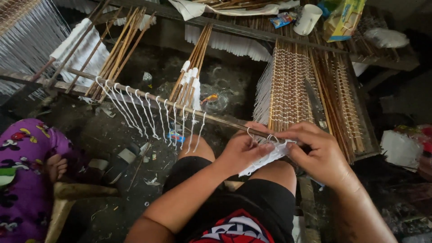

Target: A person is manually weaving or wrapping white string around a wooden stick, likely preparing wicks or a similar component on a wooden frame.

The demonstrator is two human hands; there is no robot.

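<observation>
left hand (243, 150) and right hand (317, 155) both pinched shut on white string (265, 158) at the near end of a slanting wooden rod (180, 107), above the knees; knot itself probably hidden by fingers. woven stick mat (292, 85) just beyond.

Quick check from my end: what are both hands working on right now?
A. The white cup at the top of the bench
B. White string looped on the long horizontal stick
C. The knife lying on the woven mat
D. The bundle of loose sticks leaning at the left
B: the left hand and right hand pinch white string at the end of the long horizontal stick, well away from the white cup.
</observation>
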